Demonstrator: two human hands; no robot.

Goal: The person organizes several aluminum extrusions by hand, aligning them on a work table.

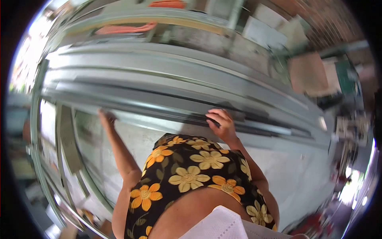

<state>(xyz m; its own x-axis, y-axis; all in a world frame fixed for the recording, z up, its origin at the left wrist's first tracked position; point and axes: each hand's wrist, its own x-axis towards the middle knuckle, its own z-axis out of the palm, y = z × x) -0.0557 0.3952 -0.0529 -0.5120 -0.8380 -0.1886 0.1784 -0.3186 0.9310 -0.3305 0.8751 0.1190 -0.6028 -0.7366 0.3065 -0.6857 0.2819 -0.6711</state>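
Long grey metal profiles (159,105) lie side by side across the bench in front of me. My right hand (223,124) is at the near profiles, right of the middle, its fingers curled and its thumb below. The edge of a profile runs into the gap between fingers and thumb. My left hand (106,117) reaches to the near edge of the profiles on the left. It is blurred, and its fingers are partly hidden, so its grip does not show.
A green-grey metal frame (36,119) stands at the left. Behind the profiles is a rack with orange bundles (127,28). Pale panels (264,34) and a brown board (306,73) stand at the back right. Blurred machinery (352,129) is on the right.
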